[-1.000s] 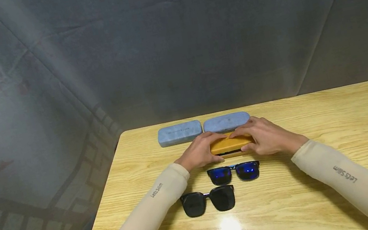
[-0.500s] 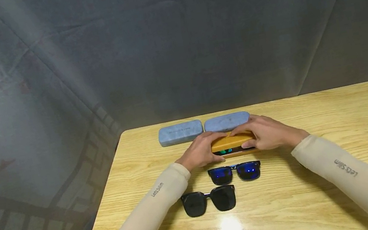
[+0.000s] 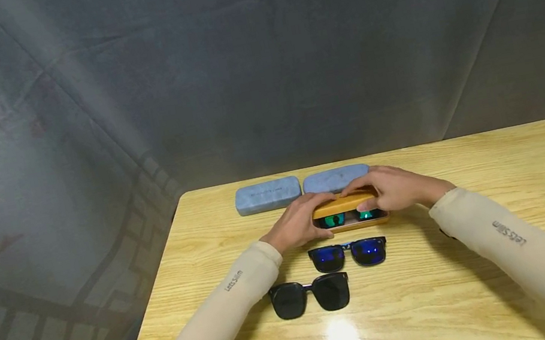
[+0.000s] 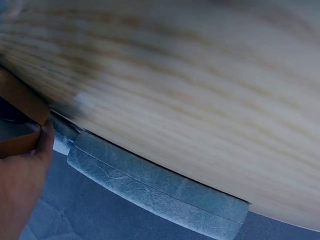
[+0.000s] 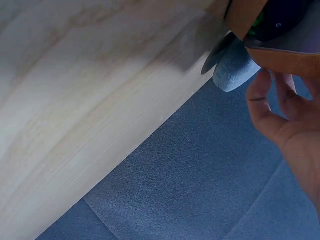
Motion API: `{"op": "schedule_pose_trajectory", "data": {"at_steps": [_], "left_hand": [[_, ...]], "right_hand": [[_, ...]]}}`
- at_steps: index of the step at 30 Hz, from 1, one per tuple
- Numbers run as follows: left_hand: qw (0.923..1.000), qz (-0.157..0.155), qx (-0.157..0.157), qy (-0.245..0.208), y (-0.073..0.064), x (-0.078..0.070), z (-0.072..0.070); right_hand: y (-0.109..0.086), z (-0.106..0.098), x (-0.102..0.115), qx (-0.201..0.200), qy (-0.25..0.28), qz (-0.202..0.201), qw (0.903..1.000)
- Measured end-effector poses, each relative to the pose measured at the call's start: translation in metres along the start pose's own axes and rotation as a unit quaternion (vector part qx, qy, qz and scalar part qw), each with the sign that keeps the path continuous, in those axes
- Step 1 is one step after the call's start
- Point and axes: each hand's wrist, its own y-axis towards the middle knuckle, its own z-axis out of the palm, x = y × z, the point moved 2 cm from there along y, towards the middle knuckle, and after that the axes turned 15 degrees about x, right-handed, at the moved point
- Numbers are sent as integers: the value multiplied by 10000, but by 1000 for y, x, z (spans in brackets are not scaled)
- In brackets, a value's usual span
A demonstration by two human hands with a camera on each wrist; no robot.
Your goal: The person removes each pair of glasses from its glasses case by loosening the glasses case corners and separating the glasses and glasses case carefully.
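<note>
An orange glasses case (image 3: 346, 203) lies near the far side of the table with its lid partly raised. Inside it, sunglasses (image 3: 335, 220) with green mirrored lenses show through the gap. My left hand (image 3: 294, 224) grips the case's left end, thumb low at the front. With thumb and fingers my right hand (image 3: 398, 187) holds the lid toward its right end. In the right wrist view the fingers of that hand (image 5: 295, 117) curl against the lid's edge (image 5: 287, 61). The left wrist view shows the left hand (image 4: 22, 185) at the case's end (image 4: 22, 100).
Two grey-blue glasses cases (image 3: 267, 196) (image 3: 335, 179) lie shut side by side behind the orange one. In front are blue-lensed sunglasses (image 3: 329, 258) and, nearer, black sunglasses (image 3: 330, 292). A grey cloth (image 3: 288, 70) hangs behind the wooden table (image 3: 498, 179).
The orange case's lid has risen under my right hand, and the green-lensed sunglasses inside have come into sight. My right hand has moved slightly up; the left has stayed in place.
</note>
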Motion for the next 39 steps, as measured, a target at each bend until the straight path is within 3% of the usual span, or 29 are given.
{"op": "schedule_pose_trajectory", "data": {"at_steps": [12, 18, 27, 32, 35, 39], "left_hand": [[9998, -121, -100, -75, 1, 0, 2], [9992, -328, -236, -42, 2, -2, 1], [9979, -541, -350, -28, 1, -2, 1], [9976, -608, -328, -30, 0, -3, 0], [9974, -655, -299, 27, 0, -3, -1], [9970, -729, -241, 47, 0, -3, -2]], "right_hand": [[0, -8, -6, 170, 403, -79, 9990], [-2, -5, -8, 80, 690, 268, 9972], [-4, 2, -7, -635, 437, 443, 9960], [-11, 7, -5, -1233, 82, 524, 9909], [-14, 9, 0, -1741, -468, 151, 9835], [-13, 12, 6, -2161, -1413, -646, 9639]]}}
